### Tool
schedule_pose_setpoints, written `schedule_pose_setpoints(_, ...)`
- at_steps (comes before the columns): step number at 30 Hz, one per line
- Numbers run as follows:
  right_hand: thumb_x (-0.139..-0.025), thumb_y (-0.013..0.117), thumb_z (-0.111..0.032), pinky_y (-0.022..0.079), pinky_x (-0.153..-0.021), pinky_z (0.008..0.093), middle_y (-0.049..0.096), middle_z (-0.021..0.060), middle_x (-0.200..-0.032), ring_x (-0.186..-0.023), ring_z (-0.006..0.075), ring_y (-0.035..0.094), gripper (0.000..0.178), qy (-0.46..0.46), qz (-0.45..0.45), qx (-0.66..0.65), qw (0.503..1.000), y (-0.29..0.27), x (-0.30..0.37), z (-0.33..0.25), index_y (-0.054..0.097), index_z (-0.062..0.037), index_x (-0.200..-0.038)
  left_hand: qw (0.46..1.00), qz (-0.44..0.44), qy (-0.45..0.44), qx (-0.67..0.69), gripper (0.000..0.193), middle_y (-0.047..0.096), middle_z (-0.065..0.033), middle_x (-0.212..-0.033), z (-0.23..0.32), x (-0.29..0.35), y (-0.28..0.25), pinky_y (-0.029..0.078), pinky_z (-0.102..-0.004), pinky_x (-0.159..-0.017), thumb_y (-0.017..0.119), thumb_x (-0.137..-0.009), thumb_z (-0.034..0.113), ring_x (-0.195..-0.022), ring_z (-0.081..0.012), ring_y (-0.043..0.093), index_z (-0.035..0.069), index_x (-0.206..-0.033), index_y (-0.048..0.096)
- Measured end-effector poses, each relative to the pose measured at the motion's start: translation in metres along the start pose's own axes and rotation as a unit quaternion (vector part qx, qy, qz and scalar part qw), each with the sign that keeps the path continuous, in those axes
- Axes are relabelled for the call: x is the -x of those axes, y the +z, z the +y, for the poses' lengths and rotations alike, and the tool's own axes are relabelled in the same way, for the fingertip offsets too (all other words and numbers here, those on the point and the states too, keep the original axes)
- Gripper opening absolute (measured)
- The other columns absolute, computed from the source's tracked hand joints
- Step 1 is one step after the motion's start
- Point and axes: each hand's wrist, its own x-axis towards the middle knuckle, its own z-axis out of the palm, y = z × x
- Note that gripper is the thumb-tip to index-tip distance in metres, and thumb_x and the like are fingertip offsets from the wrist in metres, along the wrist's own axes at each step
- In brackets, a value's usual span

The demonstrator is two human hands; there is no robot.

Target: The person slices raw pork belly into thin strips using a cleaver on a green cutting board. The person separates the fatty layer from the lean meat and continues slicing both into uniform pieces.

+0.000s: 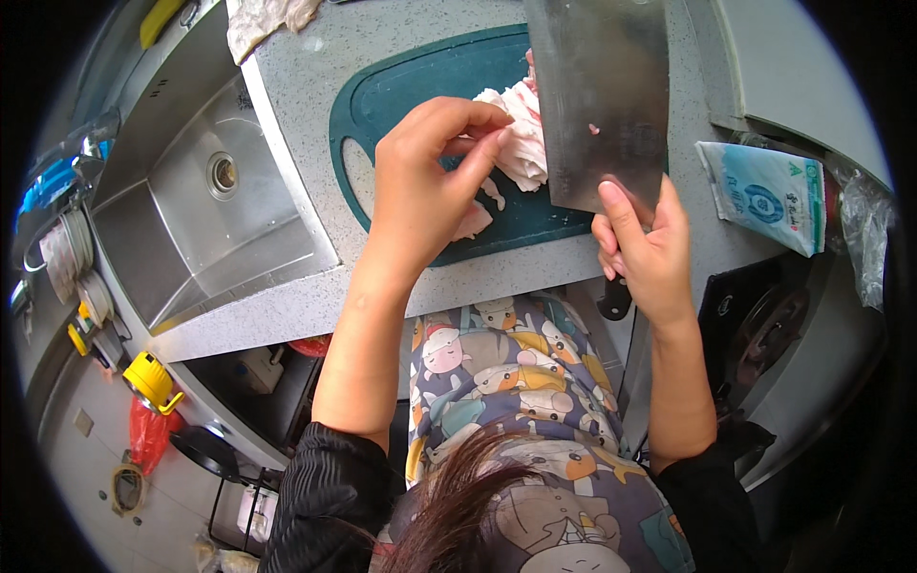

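Note:
My right hand (640,244) grips the black handle of a cleaver (602,105). The wide grey blade stands over the right part of a dark green cutting board (411,91), with a small pink scrap stuck to its face. Beside the blade lies a pile of pale, fatty raw meat (521,143), partly hidden behind it. My left hand (435,162) has thumb and fingers pinched together at the meat's left edge; whatever is between the fingertips is too small to make out. Small pale scraps (492,194) and a flat piece of meat (472,222) rest below that hand.
On the left is a steel sink (224,210) set into the speckled grey counter (306,76). More pale meat (267,24) sits at the counter's far left. A white and blue packet (764,196) lies at right, near crumpled clear plastic (864,229). A yellow container (151,380) stands lower left.

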Motion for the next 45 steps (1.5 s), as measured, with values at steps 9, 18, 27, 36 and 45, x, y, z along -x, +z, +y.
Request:
schedule_pose_setpoints(9, -0.098, 0.056, -0.015, 0.034, -0.039, 0.0179, 0.049, -0.0005, -0.068, -0.047, 0.003, 0.039, 0.023, -0.035, 0.017, 0.025, 0.999, 0.012, -0.005, -0.003, 0.048, -0.0037, -0.115, 0.976, -0.032, 0.151, -0.155, 0.017, 0.063, -0.0067, -0.087, 0.0, -0.005, -0.004, 0.048, -0.0315, -0.072, 0.073, -0.075, 0.002, -0.079, -0.0224, 0.059, 0.003, -0.089, 0.064)
schedule_pose_setpoints(18, -0.097, 0.058, -0.013, 0.036, -0.041, 0.0181, 0.056, 0.0017, -0.083, -0.056, 0.0035, 0.045, 0.026, -0.008, 0.044, -0.006, 0.999, -0.001, 0.002, 0.002, 0.049, -0.0018, -0.117, 0.957, -0.007, 0.174, -0.233, 0.018, 0.065, -0.0048, -0.085, -0.007, -0.008, -0.01, 0.049, -0.0353, -0.069, 0.071, -0.072, 0.003, -0.079, -0.0257, 0.06, 0.008, -0.089, 0.065)
schedule_pose_setpoints(27, -0.1, 0.053, -0.015, 0.033, -0.038, 0.019, 0.048, 0.0005, -0.065, -0.044, 0.004, 0.037, 0.022, -0.046, 0.12, 0.04, 0.991, -0.018, 0.028, -0.001, 0.047, -0.0058, -0.119, 0.975, 0.053, 0.096, -0.192, 0.017, 0.066, -0.0038, -0.087, 0.002, 0.009, -0.015, 0.052, -0.0311, -0.066, 0.075, -0.07, 0.003, -0.079, -0.0235, 0.065, 0.008, -0.086, 0.068)
schedule_pose_setpoints(36, -0.096, 0.057, -0.007, 0.036, -0.04, 0.0207, 0.057, 0.0043, -0.081, -0.053, 0.0063, 0.046, 0.017, -0.045, 0.102, -0.02, 0.994, 0.001, 0.034, -0.004, 0.048, 0.0005, -0.108, 0.941, 0.076, 0.194, -0.268, 0.019, 0.066, -0.0037, -0.089, -0.017, 0.007, -0.01, 0.051, -0.0295, -0.067, 0.077, -0.07, 0.003, -0.08, -0.0216, 0.064, 0.009, -0.086, 0.07)
schedule_pose_setpoints(45, -0.096, 0.057, -0.006, 0.036, -0.041, 0.0209, 0.059, 0.0053, -0.081, -0.054, 0.0062, 0.046, 0.017, -0.054, 0.094, -0.016, 0.994, 0.001, 0.037, -0.008, 0.049, 0.0013, -0.108, 0.932, -0.046, 0.063, -0.354, 0.018, 0.062, -0.0033, -0.088, 0.006, 0.028, -0.008, 0.046, -0.0363, -0.069, 0.078, -0.068, 0.011, -0.083, -0.0237, 0.059, 0.009, -0.083, 0.067)
